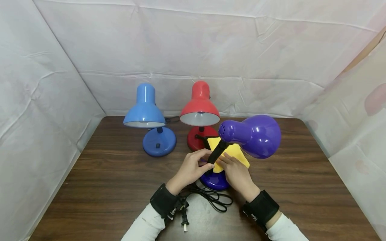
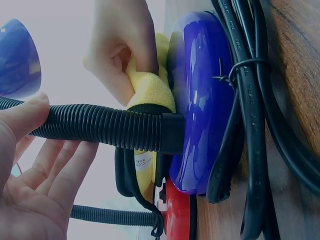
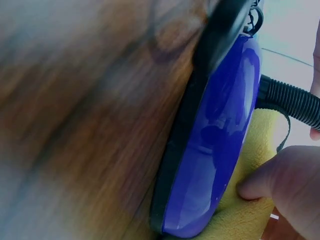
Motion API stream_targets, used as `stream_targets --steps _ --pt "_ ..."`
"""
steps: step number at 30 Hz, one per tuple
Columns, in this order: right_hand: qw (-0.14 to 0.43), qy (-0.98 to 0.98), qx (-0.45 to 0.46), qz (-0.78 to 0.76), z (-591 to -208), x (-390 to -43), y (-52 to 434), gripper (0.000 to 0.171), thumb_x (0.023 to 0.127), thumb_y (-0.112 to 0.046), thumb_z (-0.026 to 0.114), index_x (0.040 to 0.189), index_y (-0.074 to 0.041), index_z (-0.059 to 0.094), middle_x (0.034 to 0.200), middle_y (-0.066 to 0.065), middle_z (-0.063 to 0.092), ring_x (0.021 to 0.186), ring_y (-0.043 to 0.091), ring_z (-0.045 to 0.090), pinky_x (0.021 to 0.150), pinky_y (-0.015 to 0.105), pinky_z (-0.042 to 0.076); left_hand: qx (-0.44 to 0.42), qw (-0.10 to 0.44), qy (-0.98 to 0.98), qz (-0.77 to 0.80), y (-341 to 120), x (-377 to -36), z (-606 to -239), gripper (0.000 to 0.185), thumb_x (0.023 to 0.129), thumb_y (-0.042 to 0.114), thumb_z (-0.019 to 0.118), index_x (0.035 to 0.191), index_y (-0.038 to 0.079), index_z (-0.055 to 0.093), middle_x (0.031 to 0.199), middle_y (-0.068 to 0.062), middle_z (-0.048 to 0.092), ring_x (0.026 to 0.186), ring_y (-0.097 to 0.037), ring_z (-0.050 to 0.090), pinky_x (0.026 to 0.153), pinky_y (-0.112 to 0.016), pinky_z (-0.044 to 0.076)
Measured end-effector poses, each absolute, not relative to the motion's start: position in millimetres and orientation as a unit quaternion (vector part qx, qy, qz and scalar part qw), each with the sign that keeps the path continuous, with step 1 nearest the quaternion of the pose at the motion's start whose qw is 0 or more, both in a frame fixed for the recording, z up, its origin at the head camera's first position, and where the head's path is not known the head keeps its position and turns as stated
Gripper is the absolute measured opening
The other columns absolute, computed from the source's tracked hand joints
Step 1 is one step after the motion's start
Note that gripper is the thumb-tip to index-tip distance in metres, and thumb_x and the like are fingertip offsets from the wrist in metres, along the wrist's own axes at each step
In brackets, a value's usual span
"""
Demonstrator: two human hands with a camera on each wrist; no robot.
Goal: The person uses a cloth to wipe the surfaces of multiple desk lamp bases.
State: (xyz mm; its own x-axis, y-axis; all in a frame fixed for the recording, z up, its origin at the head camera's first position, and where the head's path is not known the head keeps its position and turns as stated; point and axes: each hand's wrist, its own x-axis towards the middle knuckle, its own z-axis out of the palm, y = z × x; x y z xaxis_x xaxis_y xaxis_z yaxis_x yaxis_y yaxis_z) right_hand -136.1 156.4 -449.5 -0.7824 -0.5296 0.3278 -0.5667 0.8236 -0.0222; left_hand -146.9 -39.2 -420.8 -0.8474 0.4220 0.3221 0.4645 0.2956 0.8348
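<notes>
The wooden table [image 1: 99,187] was fenced by white sheeting [image 1: 45,110] on the left, far and right sides, with only the near edge open. Bare tabletop lay to the left and right of the hands, while the far middle was taken up by a blue lamp [image 1: 149,120] and, just to its right, a red lamp [image 1: 200,112].

No containers showed in any view.

The purple lamp [image 1: 254,135] stood near the middle, close to the near edge, just in front of the red lamp. Its glossy round base [image 2: 200,100] sat flat on the wood, its black ribbed neck [image 2: 100,125] slanted up and to the right, and its shade hung tilted over the right half of the table, vent holes facing left. A bundled black cord [image 1: 211,199] lay against the near side of the base, the plug [image 1: 184,225] almost at the table's near edge.

The left hand [image 1: 190,169] had thumb and fingers loosely around the lower neck; the left wrist view showed the thumb on top and the fingers only slightly bent beneath. The right hand [image 1: 236,174] pinched a yellow cloth [image 1: 232,152] with curled fingers, pressing it onto the top of the base beside the neck.
</notes>
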Motion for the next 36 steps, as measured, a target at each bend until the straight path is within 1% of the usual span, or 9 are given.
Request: stream_targets --steps 7,12,16,22,27,32,36 --pt "0.15 -0.943 0.292 0.062 -451.6 -132.1 157.1 0.038 0.077 0.009 0.064 0.112 -0.007 0.067 0.115 0.007 0.064 0.114 0.028 0.056 0.092 0.043 0.047 -0.273 0.029 -0.811 -0.517 -38.3 -148.2 -422.1 0.03 0.081 0.01 0.07 0.11 0.013 0.061 0.101 -0.002 0.066 0.092 -0.012 0.063 0.07 -0.017 0.052" --pt "0.163 -0.936 0.307 0.05 -454.0 -124.6 159.8 0.042 0.074 0.008 0.067 0.114 -0.006 0.065 0.119 0.009 0.062 0.115 0.03 0.055 0.092 0.044 0.047 -0.278 0.037 -0.812 -0.511 -37.8 -149.0 -422.5 0.03 0.081 0.011 0.07 0.11 0.013 0.061 0.101 -0.002 0.066 0.091 -0.012 0.063 0.07 -0.017 0.052" --pt "0.166 -0.933 0.315 0.042 -454.6 -118.3 162.2 0.046 0.073 0.009 0.068 0.116 -0.006 0.064 0.122 0.009 0.06 0.116 0.03 0.054 0.092 0.043 0.047 -0.279 0.042 -0.814 -0.507 -37.3 -149.4 -423.7 0.031 0.081 0.013 0.071 0.11 0.013 0.061 0.101 -0.002 0.066 0.091 -0.012 0.063 0.071 -0.018 0.052" --pt "0.175 -0.931 0.319 0.04 -455.0 -105.9 165.3 0.047 0.072 0.011 0.066 0.116 -0.005 0.064 0.122 0.009 0.06 0.114 0.03 0.055 0.089 0.044 0.049 -0.276 0.039 -0.816 -0.507 -37.5 -149.4 -423.9 0.031 0.081 0.014 0.071 0.11 0.013 0.061 0.101 -0.002 0.066 0.09 -0.011 0.063 0.07 -0.017 0.052" --pt "0.194 -0.923 0.33 0.034 -455.6 -90.9 167.0 0.05 0.068 0.013 0.068 0.114 -0.006 0.065 0.12 0.009 0.062 0.111 0.029 0.057 0.085 0.043 0.051 -0.274 0.031 -0.815 -0.509 -38.5 -148.7 -423.7 0.031 0.082 0.014 0.07 0.111 0.013 0.061 0.103 -0.002 0.066 0.092 -0.012 0.063 0.071 -0.017 0.052" --pt "0.195 -0.921 0.334 0.039 -453.2 -75.2 169.1 0.052 0.067 0.014 0.062 0.115 -0.006 0.064 0.12 0.009 0.062 0.11 0.03 0.058 0.083 0.044 0.052 -0.271 0.03 -0.817 -0.509 -39.4 -147.6 -423.9 0.034 0.082 0.015 0.07 0.114 0.012 0.06 0.106 -0.004 0.065 0.092 -0.015 0.063 0.072 -0.019 0.053" --pt "0.197 -0.92 0.335 0.045 -452.1 -65.5 170.1 0.053 0.065 0.013 0.058 0.114 -0.006 0.065 0.119 0.009 0.062 0.109 0.03 0.059 0.081 0.045 0.052 -0.271 0.027 -0.816 -0.511 -38.7 -147.4 -424.2 0.033 0.082 0.015 0.07 0.114 0.013 0.06 0.105 -0.003 0.065 0.091 -0.014 0.063 0.072 -0.019 0.053"
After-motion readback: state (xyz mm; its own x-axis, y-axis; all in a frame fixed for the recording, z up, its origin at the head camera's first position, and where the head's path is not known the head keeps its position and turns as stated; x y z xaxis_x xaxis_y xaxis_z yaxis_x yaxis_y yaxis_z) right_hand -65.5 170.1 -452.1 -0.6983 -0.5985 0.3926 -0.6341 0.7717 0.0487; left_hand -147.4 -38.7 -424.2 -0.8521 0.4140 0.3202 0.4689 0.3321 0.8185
